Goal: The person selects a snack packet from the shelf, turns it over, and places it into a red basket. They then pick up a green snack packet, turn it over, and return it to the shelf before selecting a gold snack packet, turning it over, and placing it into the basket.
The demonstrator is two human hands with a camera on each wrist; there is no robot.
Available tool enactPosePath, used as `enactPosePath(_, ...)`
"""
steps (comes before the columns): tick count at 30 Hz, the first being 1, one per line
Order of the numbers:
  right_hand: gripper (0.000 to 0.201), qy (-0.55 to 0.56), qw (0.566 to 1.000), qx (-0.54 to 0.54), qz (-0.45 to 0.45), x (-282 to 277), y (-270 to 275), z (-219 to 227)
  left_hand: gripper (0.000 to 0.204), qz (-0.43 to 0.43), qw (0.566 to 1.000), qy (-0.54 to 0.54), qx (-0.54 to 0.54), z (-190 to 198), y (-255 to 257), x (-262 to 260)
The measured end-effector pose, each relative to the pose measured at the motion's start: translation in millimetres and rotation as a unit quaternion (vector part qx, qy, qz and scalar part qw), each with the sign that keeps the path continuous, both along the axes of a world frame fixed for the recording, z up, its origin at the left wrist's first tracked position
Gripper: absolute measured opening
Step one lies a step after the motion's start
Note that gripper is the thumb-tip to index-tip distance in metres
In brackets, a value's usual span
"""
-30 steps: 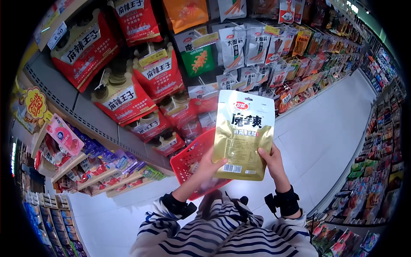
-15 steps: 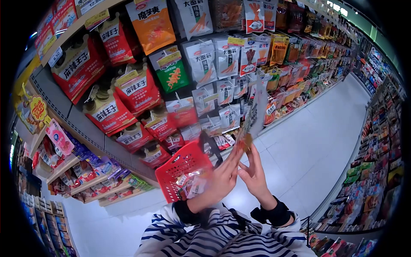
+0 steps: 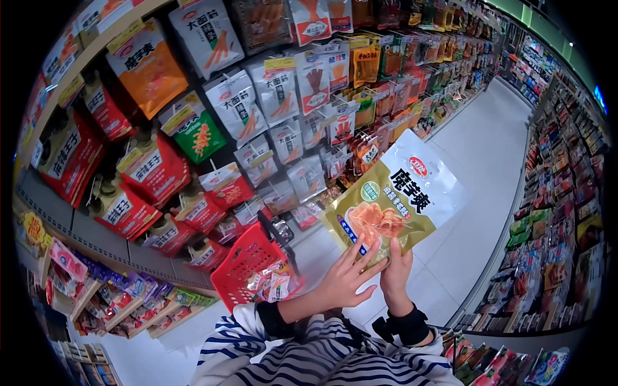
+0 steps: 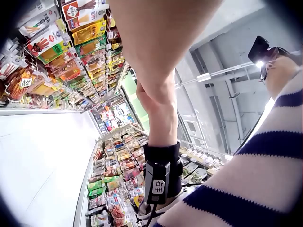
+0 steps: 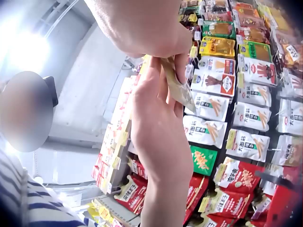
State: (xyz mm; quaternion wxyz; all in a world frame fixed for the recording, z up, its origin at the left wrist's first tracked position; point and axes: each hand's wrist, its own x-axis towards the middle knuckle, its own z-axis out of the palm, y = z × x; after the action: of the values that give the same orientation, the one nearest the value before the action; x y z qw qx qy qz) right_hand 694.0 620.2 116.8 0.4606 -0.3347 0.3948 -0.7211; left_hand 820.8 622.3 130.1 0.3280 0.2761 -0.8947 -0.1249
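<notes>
A gold and white snack bag (image 3: 402, 199) is tilted in front of me in the head view, its printed front facing up. My left hand (image 3: 346, 276) lays its extended fingers over the lower front of the bag, with the thumb apart from them. The right hand (image 3: 396, 273) grips the bottom edge, thumb in front and the other fingers hidden behind. Seen edge-on in the right wrist view, the bag (image 5: 180, 92) is a narrow gold strip between the hands. The left wrist view shows mostly forearms and a black wrist strap (image 4: 162, 156).
A red shopping basket (image 3: 248, 260) holding several small packets stands on the floor left of the hands. Snack bags hang on the shelf wall (image 3: 235, 106) ahead. Low tiered shelves (image 3: 129, 289) are at left. Another stocked shelf (image 3: 557, 238) runs along the aisle's right side.
The bag has turned from its back, through edge-on, to its front. The left hand has shifted from the bag's left edge onto its front. The head view has swung right.
</notes>
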Motion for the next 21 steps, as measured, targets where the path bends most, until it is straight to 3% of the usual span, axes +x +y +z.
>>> enactPosePath(4,0.029,-0.008,0.999,0.027,-0.021,-36,-34,-12,0.05,-0.057,0.996,0.026,0.06,-16,-48,-16)
enactPosePath(8,0.028,-0.011,0.998,0.061,-0.024,-73,-83,-30,0.051,0.049,0.993,0.093,0.052,-17,-122,-29)
enactPosePath(12,0.027,0.007,0.996,0.085,0.008,-103,-139,-26,0.061,0.135,0.946,0.18,0.233,-21,-189,-43)
enactPosePath(16,0.025,0.054,0.994,0.085,0.037,-124,-188,-18,0.047,0.063,0.87,0.301,0.385,-50,-244,-52)
enactPosePath(21,0.023,0.071,0.991,0.092,0.069,-143,-232,-17,0.037,0.004,0.837,0.29,0.463,-54,-285,-57)
